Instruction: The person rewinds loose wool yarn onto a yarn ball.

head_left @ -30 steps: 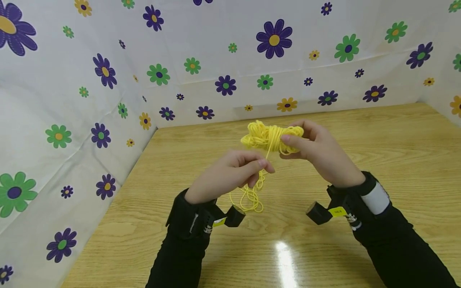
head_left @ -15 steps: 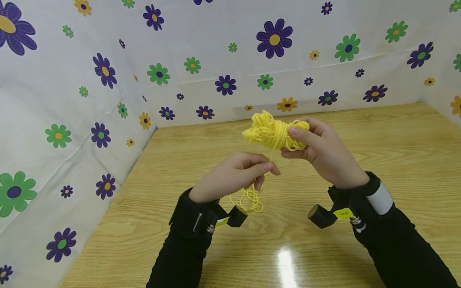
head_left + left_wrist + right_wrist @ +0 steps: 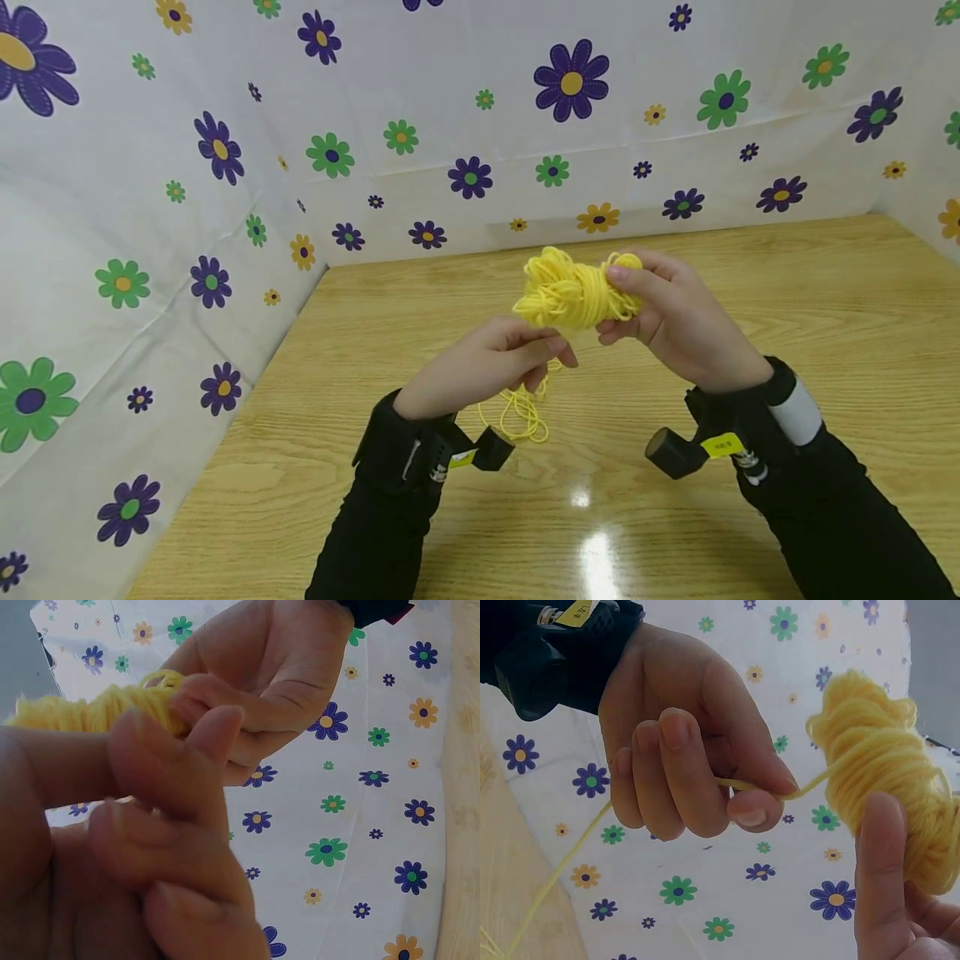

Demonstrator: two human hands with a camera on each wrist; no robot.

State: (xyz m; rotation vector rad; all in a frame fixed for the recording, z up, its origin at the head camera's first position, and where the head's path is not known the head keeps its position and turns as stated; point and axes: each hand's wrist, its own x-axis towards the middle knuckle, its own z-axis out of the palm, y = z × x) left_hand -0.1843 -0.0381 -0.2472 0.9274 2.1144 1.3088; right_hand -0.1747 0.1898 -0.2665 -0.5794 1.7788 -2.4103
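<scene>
Yarn bundle (image 3: 562, 292), long axis sideways, gripped by my right hand (image 3: 686, 329).
My left hand (image 3: 483, 367), just beside it, pinches the strand (image 3: 814, 784) leading from its windings.

Loose yellow yarn (image 3: 526, 407) loops on the wood-grain table (image 3: 285, 450).

Wooden table (image 3: 600, 417), white cloth backdrop (image 3: 510, 133), purple, green, yellow flowers (image 3: 572, 83)
</scene>
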